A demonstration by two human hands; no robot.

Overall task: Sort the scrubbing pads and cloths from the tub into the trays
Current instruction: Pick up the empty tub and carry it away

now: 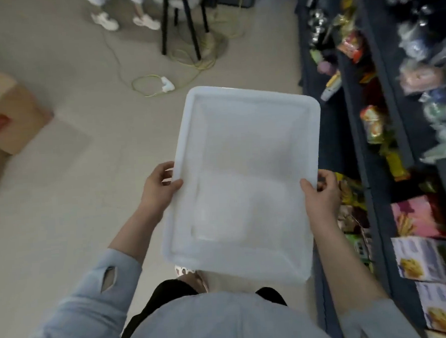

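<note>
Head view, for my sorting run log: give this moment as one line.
held: white translucent plastic tub, looks empty | left hand: grips left rim | right hand: grips right rim | position: over floor, beside dark trays

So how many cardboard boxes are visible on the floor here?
1: a brown cardboard box with a red label sits on the floor at the far left. Its left part is cut off, so others may lie out of frame.

We have a single wide-angle view, worn on the head and aimed steeply down and forward. It sits close above both forearms and a white tub (243, 183) held out in front, with the floor (73, 178) beyond and dark shelves (372, 159) along the right edge.
</note>
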